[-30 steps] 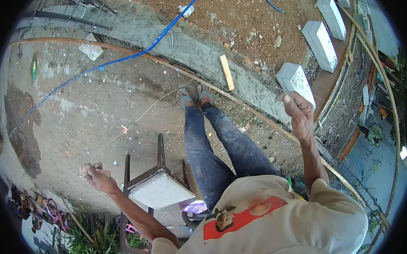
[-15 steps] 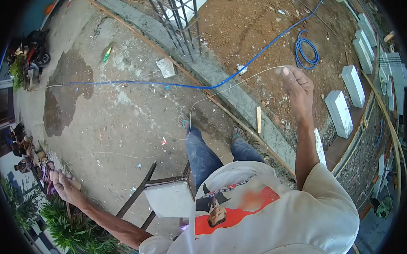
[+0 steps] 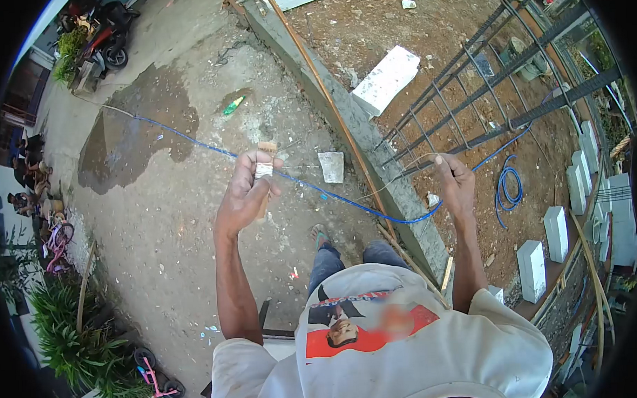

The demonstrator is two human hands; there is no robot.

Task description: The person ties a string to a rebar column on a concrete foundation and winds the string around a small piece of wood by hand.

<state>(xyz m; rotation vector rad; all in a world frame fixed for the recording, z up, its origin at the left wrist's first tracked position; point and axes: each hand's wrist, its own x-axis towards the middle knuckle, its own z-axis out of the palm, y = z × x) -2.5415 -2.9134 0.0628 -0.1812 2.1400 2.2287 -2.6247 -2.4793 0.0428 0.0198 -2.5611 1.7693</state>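
My left hand (image 3: 240, 202), raised over the concrete ground, is closed around a small flat piece of wood with pale string wound on it, a string winder (image 3: 264, 170). To the right, my right hand (image 3: 455, 186) pinches a thin string (image 3: 417, 160) between thumb and fingertips. From that pinch the string droops leftward past the concrete beam; its full run to the winder is too faint to follow. Just beyond my right hand, steel rebar (image 3: 464, 143) crosses the view at a slant.
A blue hose (image 3: 339, 197) runs across the ground and the concrete beam (image 3: 329, 107), with a coil (image 3: 508, 192) on the soil. White blocks (image 3: 531, 270) line the right side. A motorbike (image 3: 106, 41), plants (image 3: 74, 334) and seated people (image 3: 30, 170) are at left.
My left hand has come up and inward from the far lower left, bringing the winder closer to my right hand. The view has shifted, and the rebar now reaches across the upper right.
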